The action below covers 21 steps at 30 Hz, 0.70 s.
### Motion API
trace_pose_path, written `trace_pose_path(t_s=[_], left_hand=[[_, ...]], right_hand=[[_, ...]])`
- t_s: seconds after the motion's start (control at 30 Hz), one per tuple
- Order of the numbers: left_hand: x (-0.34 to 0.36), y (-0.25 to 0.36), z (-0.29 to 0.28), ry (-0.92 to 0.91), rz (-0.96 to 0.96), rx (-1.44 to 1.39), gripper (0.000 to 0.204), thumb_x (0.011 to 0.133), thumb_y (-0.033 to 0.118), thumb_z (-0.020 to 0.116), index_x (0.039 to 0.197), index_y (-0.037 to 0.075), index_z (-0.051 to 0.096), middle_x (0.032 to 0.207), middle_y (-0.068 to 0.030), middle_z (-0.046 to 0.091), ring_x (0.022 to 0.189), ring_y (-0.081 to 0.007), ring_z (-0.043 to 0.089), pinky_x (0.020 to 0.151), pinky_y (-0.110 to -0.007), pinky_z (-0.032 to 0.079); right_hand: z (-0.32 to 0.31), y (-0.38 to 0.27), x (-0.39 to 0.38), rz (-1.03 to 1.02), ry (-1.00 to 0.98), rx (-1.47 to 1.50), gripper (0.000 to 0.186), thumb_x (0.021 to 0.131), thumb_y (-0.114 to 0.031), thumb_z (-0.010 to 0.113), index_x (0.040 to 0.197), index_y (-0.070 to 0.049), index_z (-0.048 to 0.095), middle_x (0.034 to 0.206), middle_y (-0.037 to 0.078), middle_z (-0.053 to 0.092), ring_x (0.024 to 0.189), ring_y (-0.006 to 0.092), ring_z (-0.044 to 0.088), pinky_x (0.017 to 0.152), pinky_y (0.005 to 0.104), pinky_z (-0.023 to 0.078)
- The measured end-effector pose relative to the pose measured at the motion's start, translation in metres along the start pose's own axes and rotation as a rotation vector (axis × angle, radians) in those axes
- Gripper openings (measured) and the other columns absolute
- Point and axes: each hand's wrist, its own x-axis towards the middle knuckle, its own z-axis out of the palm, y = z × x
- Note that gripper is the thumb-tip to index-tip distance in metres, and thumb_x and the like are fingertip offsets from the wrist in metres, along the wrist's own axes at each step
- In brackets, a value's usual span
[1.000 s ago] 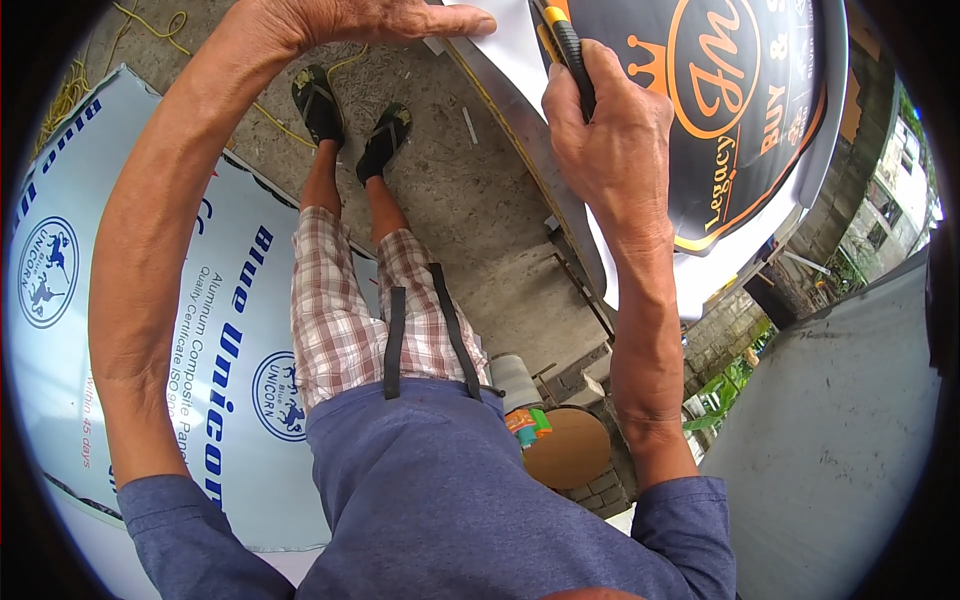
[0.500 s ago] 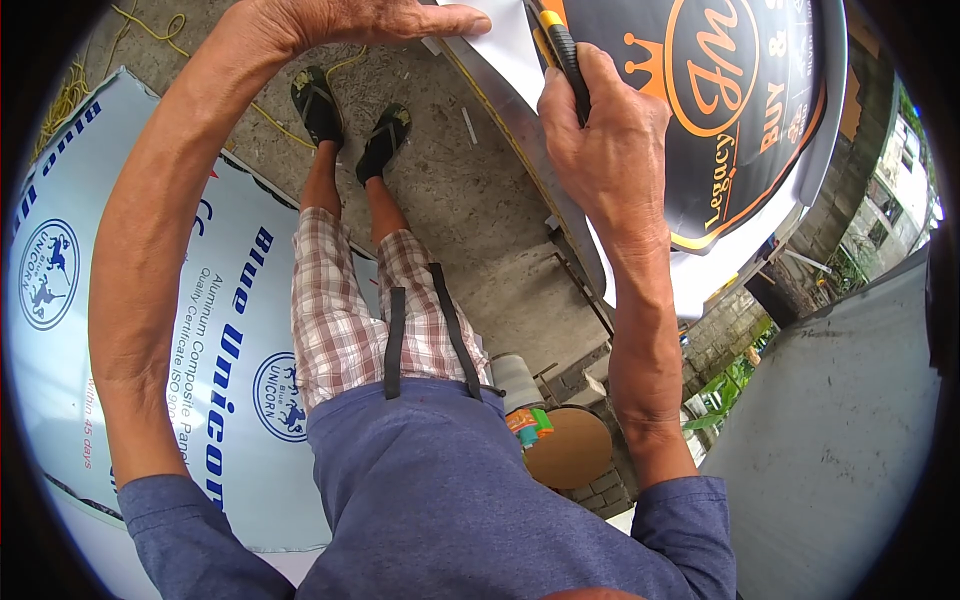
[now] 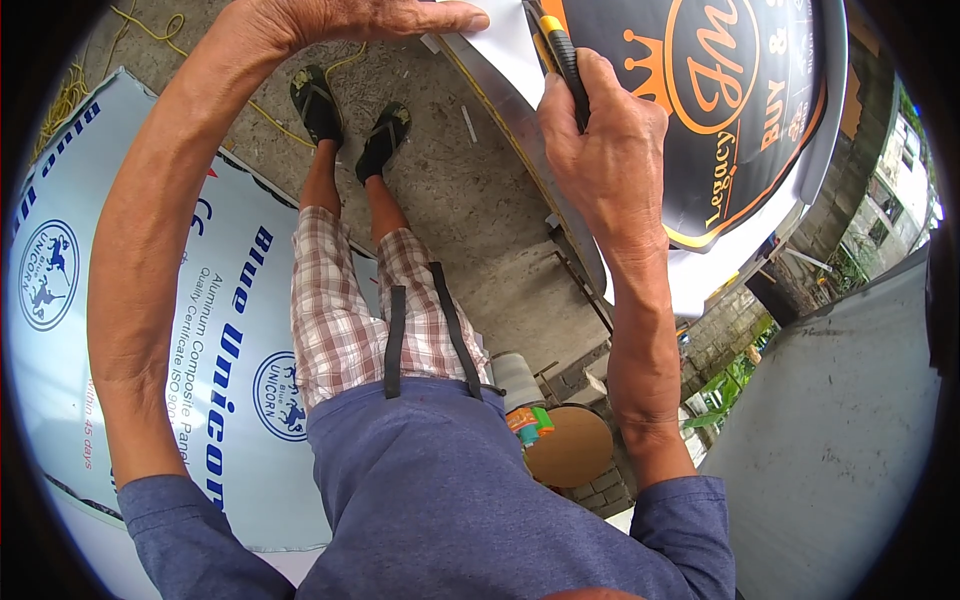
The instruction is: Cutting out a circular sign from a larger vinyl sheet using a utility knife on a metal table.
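My right hand (image 3: 608,150) is closed around a black and yellow utility knife (image 3: 568,65). The knife's front end points away from me, over the white margin beside a black printed sheet (image 3: 655,20) with orange and white graphics. Its tip lies near the top edge of the picture, so the blade is hard to make out. My left hand (image 3: 400,18) reaches in at the top, thumb stretched out toward the white margin (image 3: 505,45); the picture's edge cuts off most of its fingers. The sheet lies on a raised work surface with a curved-looking edge.
Large light-blue panels (image 3: 130,270) with blue print lie at my left. A yellow cord (image 3: 165,35) runs over the concrete floor (image 3: 470,190). Right of me are a round brown board (image 3: 570,447), a block wall (image 3: 725,290) and a grey panel (image 3: 830,420).
My right hand and the utility knife have shifted very slightly toward me. My left hand stays in practically the same place.
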Motion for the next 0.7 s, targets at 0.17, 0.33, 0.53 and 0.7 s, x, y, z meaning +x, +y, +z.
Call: trace_pose_path(t_s=[0.17, 0.33, 0.53, 0.7], left_hand=[[-0.001, 0.001, -0.003, -0.034, -0.027, -0.018, 0.080, 0.088, 0.064, 0.064, 0.152, 0.018, 0.052, 0.166, -0.0102, 0.036, 0.157, -0.0362, 0.022, 0.129, -0.054, 0.011], [-0.001, -0.001, -0.002, -0.030, -0.037, -0.018, 0.080, 0.087, 0.064, 0.065, 0.152, 0.019, 0.053, 0.167, -0.0093, 0.036, 0.157, -0.0362, 0.021, 0.129, -0.055, 0.011], [0.002, 0.010, 0.005, 0.089, -0.053, -0.074, 0.073, 0.086, 0.053, 0.073, 0.149, 0.018, 0.056, 0.166, -0.0077, 0.038, 0.157, -0.0348, 0.020, 0.130, -0.055, 0.010], [-0.008, 0.039, 0.007, 0.060, -0.160, -0.162, 0.063, 0.085, 0.041, 0.076, 0.141, 0.014, 0.064, 0.162, -0.0084, 0.045, 0.158, -0.0334, 0.020, 0.130, -0.054, 0.010]], right_hand=[[0.001, 0.003, -0.002, -0.006, 0.009, 0.001, 0.014, 0.093, -0.007, 0.062, 0.087, 0.004, 0.054, 0.071, 0.021, 0.067, 0.056, 0.0370, 0.067, 0.055, 0.0463, 0.051], [-0.006, 0.001, 0.004, 0.011, -0.025, 0.002, 0.015, 0.092, -0.008, 0.062, 0.086, 0.004, 0.056, 0.071, 0.022, 0.066, 0.058, 0.0404, 0.065, 0.058, 0.0488, 0.052], [-0.022, 0.008, 0.014, 0.008, -0.114, -0.118, 0.018, 0.091, -0.013, 0.061, 0.088, 0.004, 0.062, 0.069, 0.024, 0.065, 0.065, 0.0456, 0.061, 0.068, 0.0554, 0.050], [-0.027, 0.010, 0.016, 0.034, -0.163, -0.032, 0.019, 0.092, -0.014, 0.061, 0.092, 0.005, 0.064, 0.064, 0.024, 0.063, 0.060, 0.0428, 0.064, 0.065, 0.0516, 0.051]])
